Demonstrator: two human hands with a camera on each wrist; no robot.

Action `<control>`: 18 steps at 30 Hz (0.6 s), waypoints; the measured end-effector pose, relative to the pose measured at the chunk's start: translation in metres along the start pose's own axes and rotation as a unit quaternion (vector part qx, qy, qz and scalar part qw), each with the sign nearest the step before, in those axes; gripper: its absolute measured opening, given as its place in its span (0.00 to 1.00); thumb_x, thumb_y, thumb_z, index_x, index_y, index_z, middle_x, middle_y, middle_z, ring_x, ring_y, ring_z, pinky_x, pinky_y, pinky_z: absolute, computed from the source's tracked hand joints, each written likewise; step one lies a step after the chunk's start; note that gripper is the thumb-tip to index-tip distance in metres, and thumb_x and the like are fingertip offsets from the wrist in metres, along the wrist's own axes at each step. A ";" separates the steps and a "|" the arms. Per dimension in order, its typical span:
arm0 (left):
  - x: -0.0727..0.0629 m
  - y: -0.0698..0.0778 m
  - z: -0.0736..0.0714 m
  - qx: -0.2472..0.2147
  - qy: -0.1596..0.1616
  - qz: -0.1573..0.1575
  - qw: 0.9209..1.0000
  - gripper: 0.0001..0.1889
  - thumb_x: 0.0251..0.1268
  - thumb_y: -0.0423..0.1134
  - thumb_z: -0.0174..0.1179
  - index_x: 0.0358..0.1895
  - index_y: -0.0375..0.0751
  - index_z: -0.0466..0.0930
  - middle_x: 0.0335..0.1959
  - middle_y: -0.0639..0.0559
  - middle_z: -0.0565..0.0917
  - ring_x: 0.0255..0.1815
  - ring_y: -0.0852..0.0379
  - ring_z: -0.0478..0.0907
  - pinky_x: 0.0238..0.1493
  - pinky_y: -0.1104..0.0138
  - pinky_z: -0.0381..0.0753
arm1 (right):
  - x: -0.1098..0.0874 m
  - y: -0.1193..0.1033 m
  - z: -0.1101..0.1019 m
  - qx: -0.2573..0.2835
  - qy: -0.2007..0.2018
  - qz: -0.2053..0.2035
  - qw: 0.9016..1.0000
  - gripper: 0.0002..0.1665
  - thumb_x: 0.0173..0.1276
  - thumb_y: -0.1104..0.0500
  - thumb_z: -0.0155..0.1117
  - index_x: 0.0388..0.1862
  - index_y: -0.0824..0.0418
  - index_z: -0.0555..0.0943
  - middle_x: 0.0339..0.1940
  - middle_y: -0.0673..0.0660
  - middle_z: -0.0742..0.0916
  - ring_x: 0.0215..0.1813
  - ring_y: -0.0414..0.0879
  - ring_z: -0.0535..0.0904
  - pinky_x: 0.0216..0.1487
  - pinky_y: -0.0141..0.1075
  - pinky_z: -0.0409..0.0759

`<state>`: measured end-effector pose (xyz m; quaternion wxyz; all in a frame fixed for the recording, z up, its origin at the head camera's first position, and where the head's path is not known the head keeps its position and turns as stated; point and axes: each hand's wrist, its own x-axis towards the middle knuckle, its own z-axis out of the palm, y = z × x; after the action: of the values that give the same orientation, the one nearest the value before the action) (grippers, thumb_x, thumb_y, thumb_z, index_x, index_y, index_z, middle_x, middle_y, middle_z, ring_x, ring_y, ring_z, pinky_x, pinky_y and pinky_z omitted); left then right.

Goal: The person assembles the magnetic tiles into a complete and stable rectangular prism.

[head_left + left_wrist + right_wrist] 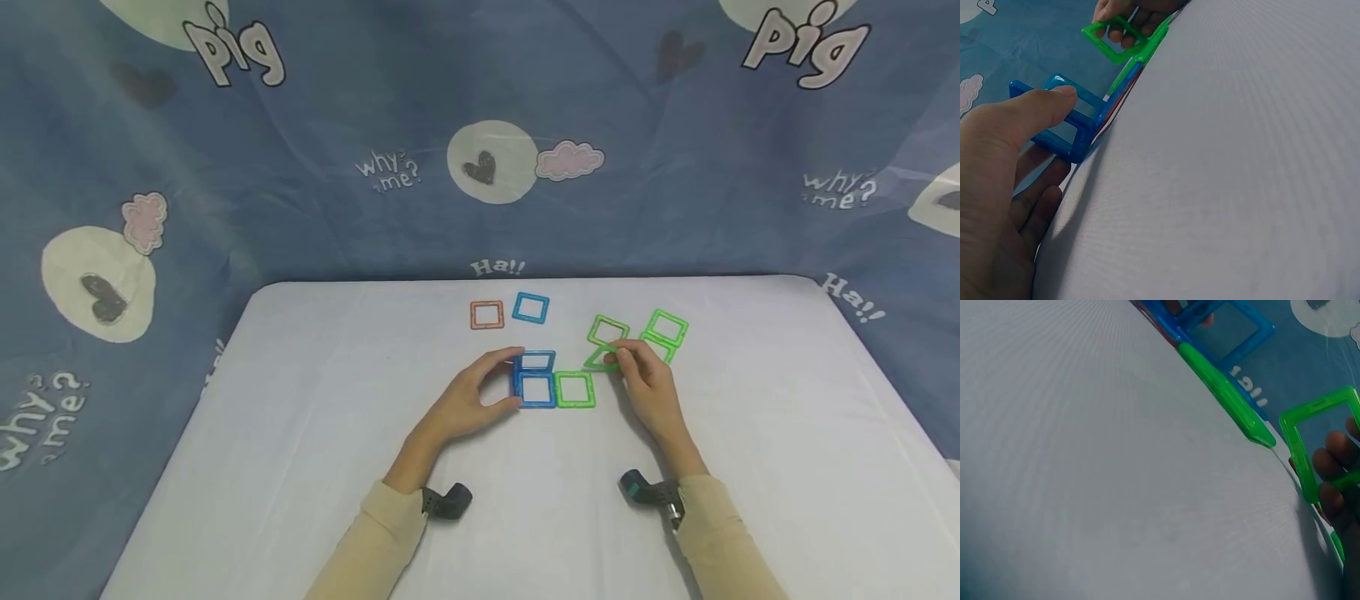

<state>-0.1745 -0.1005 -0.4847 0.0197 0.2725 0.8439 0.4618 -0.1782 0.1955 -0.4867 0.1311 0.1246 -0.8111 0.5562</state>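
Note:
My left hand (476,396) spans the left side of a group of blue square frame tiles. Its thumb and fingers hold an upright blue tile (1045,145) at that side. One blue tile (537,406) lies flat, and another blue tile (538,353) stands at its back edge. Against the flat tile's right side lies a green square tile (575,406). To the right, my right hand (651,387) pinches a second green square tile (1296,447), tilted above the tabletop. Its fingers show through the opening in the right wrist view.
An orange square tile (487,327) and a lighter blue one (531,321) lie toward the back of the white table (337,350). Behind the right hand are a loose green tile (609,319) and two more green tiles (670,314) close together. A patterned blue cloth (337,225) hangs behind.

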 end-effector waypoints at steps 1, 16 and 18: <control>0.000 0.000 0.000 0.000 -0.001 -0.001 1.000 0.38 0.56 0.47 0.67 0.70 0.65 0.59 0.65 0.61 0.71 0.66 0.62 0.69 0.72 0.65 0.63 | 0.000 0.000 0.000 -0.001 -0.001 -0.002 1.000 0.14 0.75 0.59 0.48 0.51 0.65 0.77 0.37 0.63 0.86 0.40 0.41 0.81 0.40 0.25 0.79; 0.000 0.000 0.001 0.010 0.010 0.014 1.000 0.38 0.55 0.46 0.68 0.70 0.63 0.60 0.64 0.59 0.72 0.65 0.60 0.70 0.71 0.64 0.64 | 0.002 -0.013 0.007 -0.069 -0.028 0.023 0.997 0.15 0.75 0.55 0.48 0.51 0.58 0.78 0.39 0.56 0.86 0.45 0.31 0.79 0.57 0.20 0.72; 0.000 0.000 0.002 0.012 0.011 0.011 1.000 0.38 0.55 0.47 0.68 0.69 0.63 0.60 0.64 0.60 0.72 0.65 0.61 0.70 0.71 0.64 0.65 | 0.003 -0.008 0.008 -0.068 -0.030 0.031 0.997 0.15 0.75 0.53 0.48 0.51 0.56 0.79 0.39 0.54 0.86 0.46 0.32 0.80 0.60 0.27 0.74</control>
<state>-0.1738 -0.0987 -0.4854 0.0022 0.2768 0.8464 0.4549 -0.1788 0.1853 -0.4817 0.0972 0.1065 -0.8543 0.4994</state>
